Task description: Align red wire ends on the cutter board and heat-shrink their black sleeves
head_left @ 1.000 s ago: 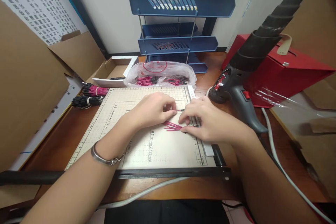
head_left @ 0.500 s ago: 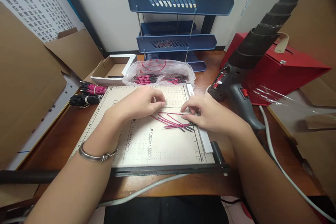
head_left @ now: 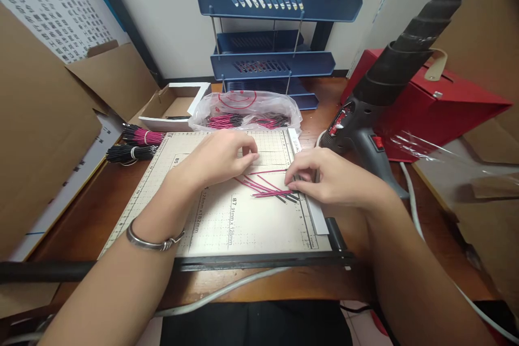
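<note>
Several thin pink wires with black ends lie loosely crossed on the gridded bed of a paper trimmer. My left hand is closed above their left ends, thumb and index finger together; whatever it pinches is hidden. At the trimmer's right edge, my right hand is closed, its fingertips at the black end of one pink wire stretched across toward my left hand. The fingers partly cover that end. Other black wire ends lie just below my right thumb.
A clear plastic bag of similar wires lies behind the trimmer, before a blue tiered rack. Tied wire bundles sit at left near an open carton. A black heat gun and red box stand at right.
My right hand has shifted slightly right, and the right end of the stretched wire has moved with it. My left hand has moved a little to the right.
</note>
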A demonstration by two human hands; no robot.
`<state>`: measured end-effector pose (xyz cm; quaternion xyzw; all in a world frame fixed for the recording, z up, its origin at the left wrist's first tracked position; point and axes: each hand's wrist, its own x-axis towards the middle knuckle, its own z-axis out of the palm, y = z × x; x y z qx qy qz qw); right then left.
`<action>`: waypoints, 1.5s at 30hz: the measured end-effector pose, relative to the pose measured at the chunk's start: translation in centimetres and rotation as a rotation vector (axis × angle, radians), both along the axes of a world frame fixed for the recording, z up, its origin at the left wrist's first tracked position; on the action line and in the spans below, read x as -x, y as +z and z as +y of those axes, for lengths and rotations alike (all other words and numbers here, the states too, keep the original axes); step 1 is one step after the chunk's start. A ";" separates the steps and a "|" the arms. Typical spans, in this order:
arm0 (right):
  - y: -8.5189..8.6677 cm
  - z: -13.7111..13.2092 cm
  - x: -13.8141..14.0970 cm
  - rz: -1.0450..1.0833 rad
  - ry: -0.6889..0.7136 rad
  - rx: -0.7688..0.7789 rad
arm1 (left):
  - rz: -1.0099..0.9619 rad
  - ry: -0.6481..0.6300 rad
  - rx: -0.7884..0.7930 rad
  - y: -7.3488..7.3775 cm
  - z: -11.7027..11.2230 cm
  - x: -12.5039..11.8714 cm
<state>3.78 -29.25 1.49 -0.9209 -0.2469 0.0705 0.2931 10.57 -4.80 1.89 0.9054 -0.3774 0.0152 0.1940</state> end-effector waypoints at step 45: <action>-0.1 0.0 0.0 -0.173 -0.194 -0.294 | -0.060 -0.233 0.277 -0.6 -1.5 1.3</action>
